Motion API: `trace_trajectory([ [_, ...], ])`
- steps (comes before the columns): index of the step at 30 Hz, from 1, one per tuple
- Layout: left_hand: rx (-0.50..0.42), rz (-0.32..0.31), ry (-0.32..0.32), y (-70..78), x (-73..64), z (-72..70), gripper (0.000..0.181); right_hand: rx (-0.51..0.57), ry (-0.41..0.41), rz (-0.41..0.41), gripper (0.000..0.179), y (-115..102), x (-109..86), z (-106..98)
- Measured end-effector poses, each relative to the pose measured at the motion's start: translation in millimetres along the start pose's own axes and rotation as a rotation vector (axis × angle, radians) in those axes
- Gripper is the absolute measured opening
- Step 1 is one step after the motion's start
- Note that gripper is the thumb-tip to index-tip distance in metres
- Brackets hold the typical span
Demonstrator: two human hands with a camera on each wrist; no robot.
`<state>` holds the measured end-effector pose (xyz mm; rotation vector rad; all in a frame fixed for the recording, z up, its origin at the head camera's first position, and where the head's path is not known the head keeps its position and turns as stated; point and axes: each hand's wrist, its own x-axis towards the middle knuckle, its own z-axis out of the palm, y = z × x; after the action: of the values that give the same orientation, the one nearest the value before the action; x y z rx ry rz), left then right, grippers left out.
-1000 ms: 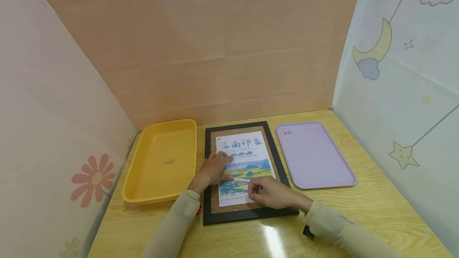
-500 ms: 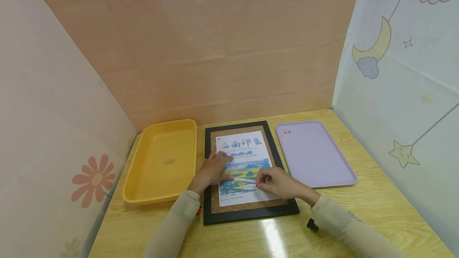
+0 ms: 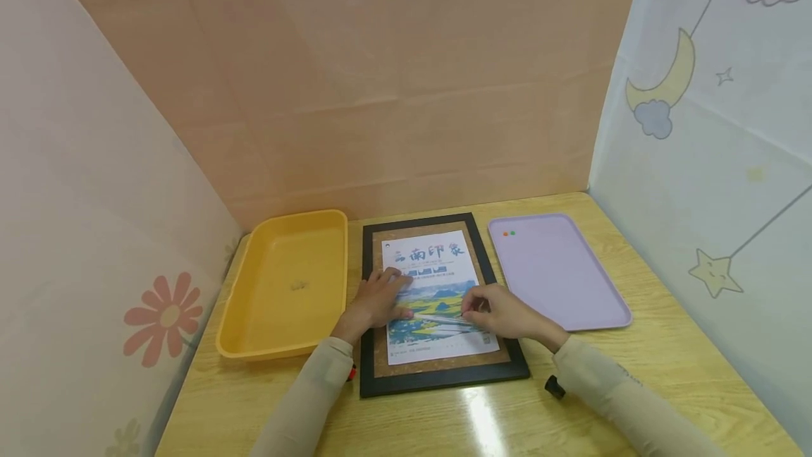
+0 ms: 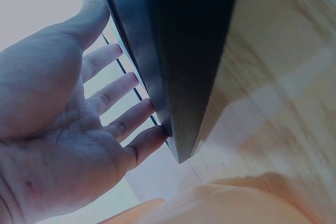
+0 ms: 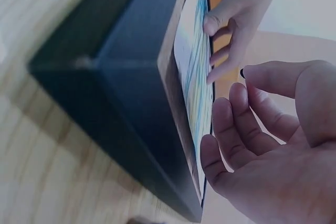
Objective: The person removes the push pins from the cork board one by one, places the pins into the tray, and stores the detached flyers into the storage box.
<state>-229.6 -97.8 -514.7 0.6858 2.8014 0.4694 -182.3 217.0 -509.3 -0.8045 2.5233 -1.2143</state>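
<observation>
A printed poster (image 3: 438,252) with Chinese characters and a landscape lies on a black-framed cork board (image 3: 406,372). My left hand (image 3: 377,298) rests on the poster's left side with fingers spread, reaching over the frame's left edge in the left wrist view. My right hand (image 3: 501,310) hovers over the poster's right side. Between its thumb and index finger it pinches a small black tack (image 5: 242,73), mostly hidden by the fingertips. A small dark tack (image 3: 388,245) sits at the poster's upper left corner.
Left of the board stands a deep yellow tray (image 3: 285,355). A shallow lilac tray (image 3: 564,273) lies to the right, with a small orange tack (image 3: 505,234) and a small green tack (image 3: 512,233) near its far left corner. Fabric walls surround the wooden table (image 3: 438,429).
My right hand has moved away from me and to the right across the poster, uncovering its lower right corner. The left hand has stayed in place.
</observation>
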Motion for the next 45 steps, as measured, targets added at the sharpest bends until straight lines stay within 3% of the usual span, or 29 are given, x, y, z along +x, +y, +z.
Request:
trace_trajectory([
  [7, 0.013, 0.000, 0.001, 0.7, -0.6, -0.7, 0.074, 0.042, 0.033, 0.099, 0.011, 5.4, -2.0, -12.8],
  [15, -0.002, -0.008, -0.005, 1.2, -0.9, -0.6, 0.075, 0.023, 0.084, 0.092, 0.009, 15.4, -2.0, -24.7],
  [45, 0.019, -0.005, -0.007, 4.5, -3.0, -3.0, 0.074, 0.002, 0.154, 0.137, 0.005, 41.6, 3.8, -42.7],
])
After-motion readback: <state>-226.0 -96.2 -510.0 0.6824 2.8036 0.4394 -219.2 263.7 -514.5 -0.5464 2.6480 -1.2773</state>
